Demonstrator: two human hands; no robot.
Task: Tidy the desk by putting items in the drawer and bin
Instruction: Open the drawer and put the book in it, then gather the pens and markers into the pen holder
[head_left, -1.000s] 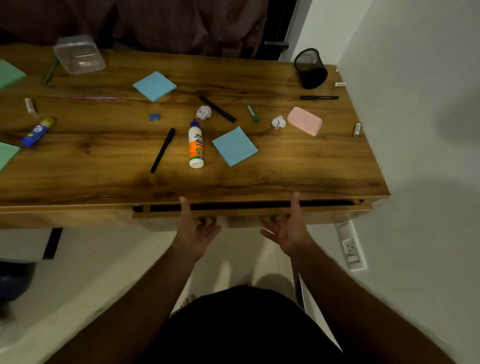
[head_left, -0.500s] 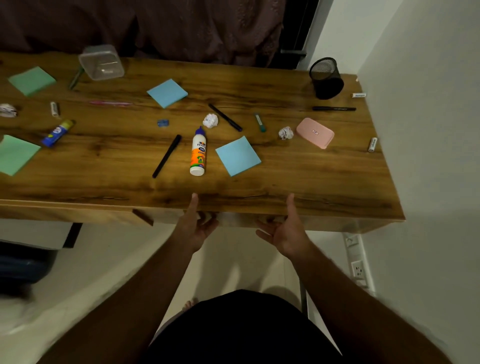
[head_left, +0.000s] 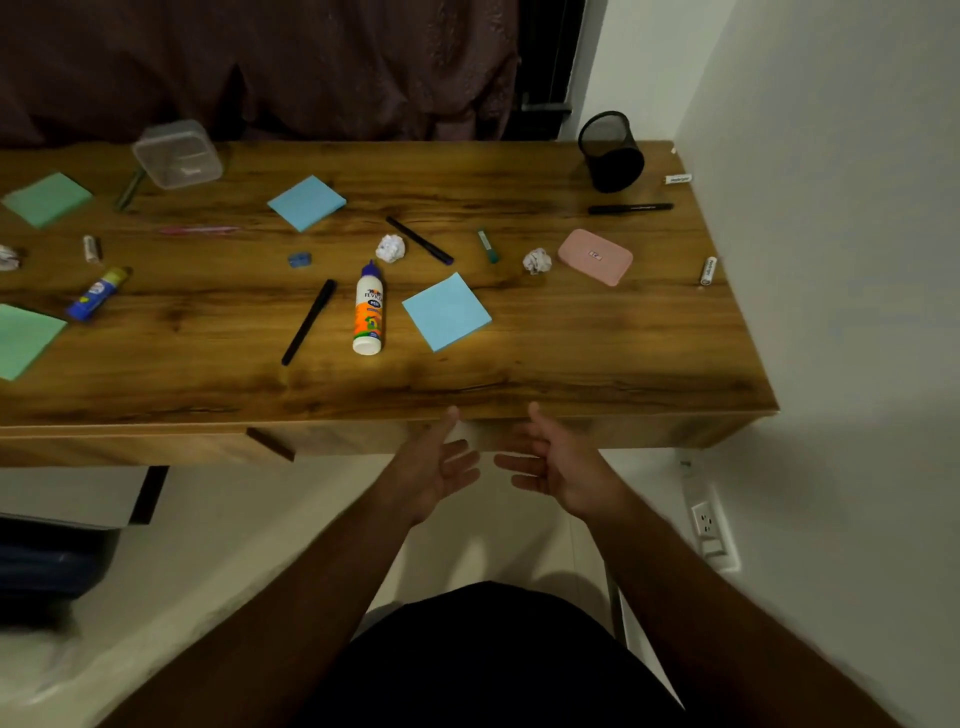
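Both hands hover palm-up just under the front edge of the wooden desk surface (head_left: 519, 374), the left hand (head_left: 434, 467) and the right hand (head_left: 558, 467) close together, fingers (head_left: 462, 460) relaxed and spread, gripping nothing. The drawer front (head_left: 597, 434) under that edge looks flush and closed, and no bin can be made out with certainty. Everything to be tidied lies on top: a white glue bottle with an orange label (head_left: 369, 312) on its side near the middle, a black marker pen (head_left: 309, 322) just left of it, a square light-blue sticky-note pad (head_left: 447, 312) just right of it, two crumpled white paper balls (head_left: 389, 248) (head_left: 536, 260) farther back, and a pink rounded case (head_left: 595, 256) toward the right. The main risk, as I judge it, is that a sharp tug on the drawer shakes the surface, so the round glue bottle and the pens roll off the near edge to the floor. The small white tube (head_left: 707, 271) beside the wall could slip into the gap. With the hands so near each other, an off-centre pull might also jam the drawer askew
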